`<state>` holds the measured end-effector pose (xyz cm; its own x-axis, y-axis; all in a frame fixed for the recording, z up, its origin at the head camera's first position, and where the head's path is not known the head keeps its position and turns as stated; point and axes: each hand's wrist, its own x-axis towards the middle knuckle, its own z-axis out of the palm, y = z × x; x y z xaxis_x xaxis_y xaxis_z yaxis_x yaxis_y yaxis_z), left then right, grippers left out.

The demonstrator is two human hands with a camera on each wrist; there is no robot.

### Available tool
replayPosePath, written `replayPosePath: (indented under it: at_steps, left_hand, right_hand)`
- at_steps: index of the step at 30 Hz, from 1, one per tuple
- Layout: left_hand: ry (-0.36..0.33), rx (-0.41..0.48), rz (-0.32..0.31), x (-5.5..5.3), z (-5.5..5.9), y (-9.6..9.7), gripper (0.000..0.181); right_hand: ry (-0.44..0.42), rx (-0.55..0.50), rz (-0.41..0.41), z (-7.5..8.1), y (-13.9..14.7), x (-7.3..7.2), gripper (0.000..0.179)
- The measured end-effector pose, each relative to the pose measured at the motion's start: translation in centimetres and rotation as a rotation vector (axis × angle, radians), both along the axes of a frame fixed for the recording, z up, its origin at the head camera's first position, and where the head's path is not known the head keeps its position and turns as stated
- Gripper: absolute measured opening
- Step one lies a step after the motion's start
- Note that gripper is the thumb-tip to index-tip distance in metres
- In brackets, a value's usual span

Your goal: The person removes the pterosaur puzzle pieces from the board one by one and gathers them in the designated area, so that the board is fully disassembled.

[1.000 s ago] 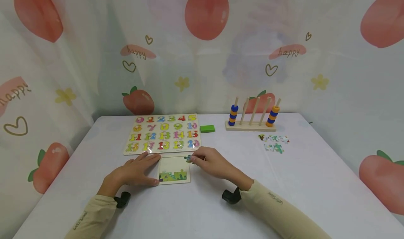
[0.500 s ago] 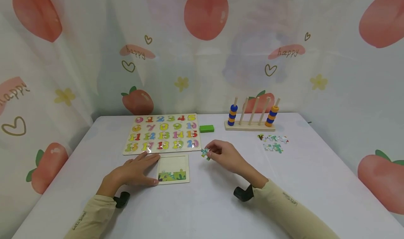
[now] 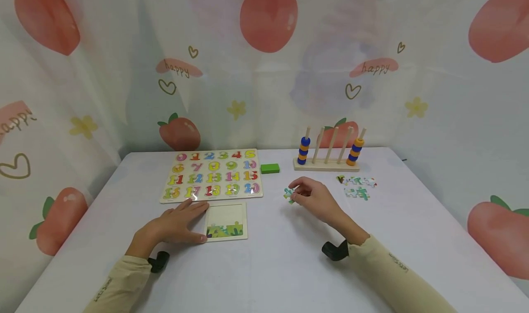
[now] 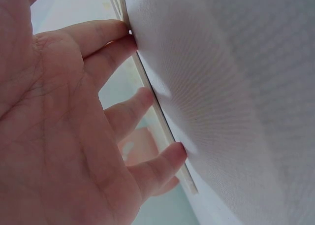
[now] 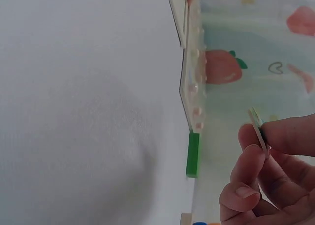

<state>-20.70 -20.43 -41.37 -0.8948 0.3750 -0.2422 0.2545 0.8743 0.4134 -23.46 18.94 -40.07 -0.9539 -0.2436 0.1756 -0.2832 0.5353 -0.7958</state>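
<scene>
My right hand point(image 3: 317, 200) pinches a jigsaw piece point(image 3: 289, 194) between thumb and fingers, above the table and right of the puzzle frame. In the right wrist view the piece point(image 5: 259, 130) shows edge-on. My left hand point(image 3: 175, 223) rests at the left side of a small wooden puzzle frame point(image 3: 246, 221), fingers spread, thumb at its lower left corner. Green pieces point(image 3: 225, 230) fill the bottom strip of that frame; bare board shows above them. In the left wrist view the fingertips point(image 4: 178, 150) lie against a thin board edge.
A number board point(image 3: 215, 175) lies behind the frame, with a green block point(image 3: 270, 168) beside it. At the back right stands a bead stacker point(image 3: 326, 166) with upright pegs. Several loose jigsaw pieces point(image 3: 357, 193) lie in front of it. A printed curtain point(image 3: 264, 97) hangs behind the table.
My right hand has moved from over the puzzle frame's upper right corner to the right, carrying the jigsaw piece along. The left hand has stayed at the frame.
</scene>
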Motion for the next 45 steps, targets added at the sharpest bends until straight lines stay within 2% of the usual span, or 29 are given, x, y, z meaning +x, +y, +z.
replayPosePath:
  at_steps: [6, 13, 26, 37, 45]
  left_hand:
    - [-0.006, -0.001, -0.003, 0.1, 0.2, -0.1, 0.100]
    - [-0.015, 0.012, 0.001, 0.2, 0.3, 0.0, 0.100]
    - [0.009, 0.000, -0.011, 0.0, 0.1, -0.2, 0.100]
    - [0.003, 0.001, -0.002, 0.1, 0.2, 0.0, 0.100]
    - [-0.008, -0.005, 0.000, 0.1, 0.2, 0.0, 0.100]
  right_hand:
    - [-0.005, -0.006, -0.076, 0.0, 1.5, -0.1, 0.022]
    - [0.028, -0.014, -0.147, 0.0, 3.1, -0.2, 0.024]
    - [0.033, -0.074, -0.299, 0.1, 5.9, 0.0, 0.029]
    - [0.072, -0.074, -0.420, -0.6, 9.0, 0.0, 0.031]
    - [0.077, -0.012, -0.511, -1.2, 11.3, 0.1, 0.032]
